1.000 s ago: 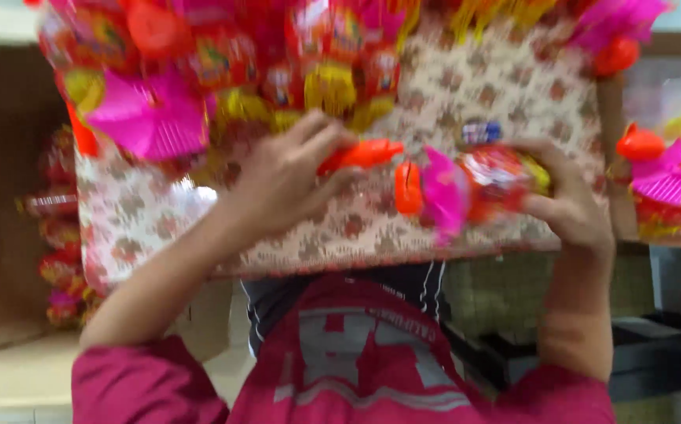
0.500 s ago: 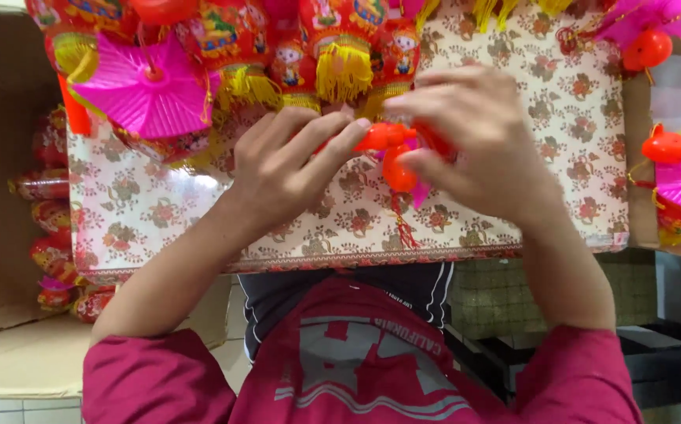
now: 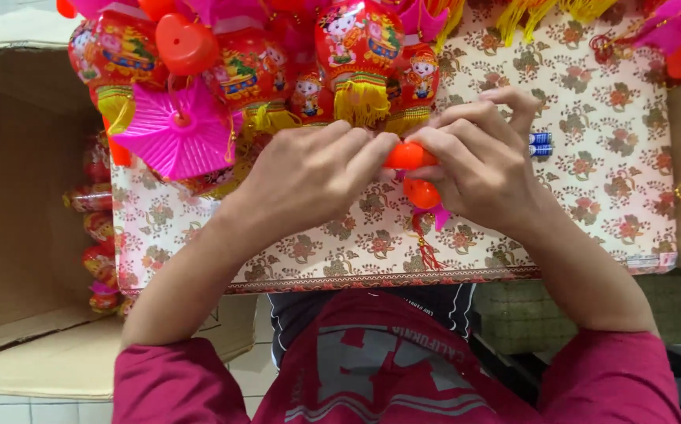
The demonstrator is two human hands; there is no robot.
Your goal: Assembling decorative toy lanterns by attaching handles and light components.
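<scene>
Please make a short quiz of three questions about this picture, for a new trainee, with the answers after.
1. True or false: both hands touch the same small orange plastic piece.
2. Which thing lies on the floral board just beyond the right hand?
A. scissors
B. two small blue-and-white batteries
C. a roll of tape
3. Fill the blank: the open cardboard box stands on the person's ____ side.

Key
1. True. The left hand and the right hand meet on it with their fingertips; a second round orange part shows just below.
2. B.
3. Left; more red lanterns lie inside it.
</scene>
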